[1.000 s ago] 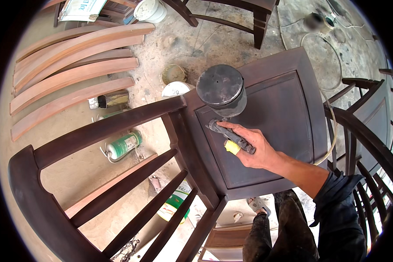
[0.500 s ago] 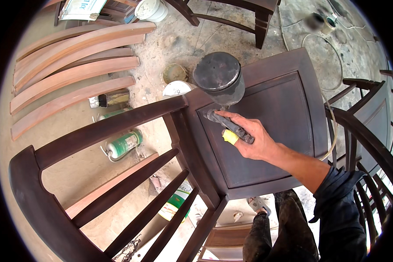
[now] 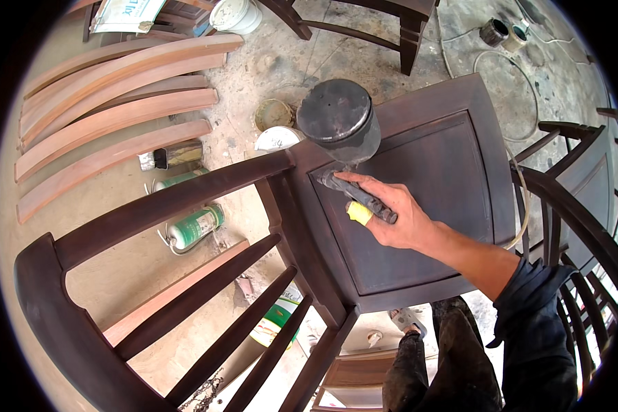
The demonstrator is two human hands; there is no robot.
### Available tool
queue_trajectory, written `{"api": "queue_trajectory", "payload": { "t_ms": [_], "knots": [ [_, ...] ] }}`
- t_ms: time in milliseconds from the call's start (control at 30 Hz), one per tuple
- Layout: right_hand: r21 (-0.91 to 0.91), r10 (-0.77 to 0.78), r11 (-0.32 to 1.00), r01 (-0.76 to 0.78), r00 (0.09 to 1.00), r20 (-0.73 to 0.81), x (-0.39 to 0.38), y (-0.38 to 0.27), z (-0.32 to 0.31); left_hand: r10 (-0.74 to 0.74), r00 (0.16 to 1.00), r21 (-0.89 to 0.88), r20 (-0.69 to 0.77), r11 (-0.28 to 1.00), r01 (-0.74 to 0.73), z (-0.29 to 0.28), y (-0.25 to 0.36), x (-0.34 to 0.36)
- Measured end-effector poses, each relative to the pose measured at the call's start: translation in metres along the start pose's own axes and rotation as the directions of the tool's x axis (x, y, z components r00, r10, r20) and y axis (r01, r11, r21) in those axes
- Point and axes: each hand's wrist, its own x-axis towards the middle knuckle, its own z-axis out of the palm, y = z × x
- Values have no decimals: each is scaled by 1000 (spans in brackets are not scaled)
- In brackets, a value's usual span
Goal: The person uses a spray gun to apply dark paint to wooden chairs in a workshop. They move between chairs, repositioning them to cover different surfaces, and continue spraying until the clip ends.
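My right hand [image 3: 404,218] is closed around the dark, paint-caked body of a spray gun [image 3: 367,197]. A round black lidded cup [image 3: 335,113] sits on top of the gun, with a small hole in its lid. Something bright yellow [image 3: 359,213] is wrapped at one of my fingers. The gun is over the seat panel [image 3: 426,199] of a dark brown wooden chair, near the corner by the backrest. That backrest, with its top rail [image 3: 82,329] and slats [image 3: 213,295], stretches to the lower left. My left hand is out of the picture.
Curved bare-wood pieces [image 3: 117,96] lie at the left. Green-and-white cans [image 3: 198,226], a white bucket [image 3: 236,15] and dark pots [image 3: 494,32] stand or lie on the floor. A thin hose [image 3: 522,172] loops at the right, beside more dark chairs [image 3: 577,199].
The spray gun and its cup have shifted slightly left with my right hand. The chair stays nearly in place in the view.
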Motion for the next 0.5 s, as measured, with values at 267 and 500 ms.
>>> {"api": "queue_trajectory", "payload": {
  "t_ms": [267, 500],
  "knots": [
    [-1, 45, 999, -45, 999, -18, -2, 0, 0, -15, 998, -123, -53, 992, 9, 7, 15, 3],
    [39, 91, 995, -93, 994, 60, -18, -6, 1, 43, 997, -10, -66, 999, -44, 2, 1, 2]
  ]
}}
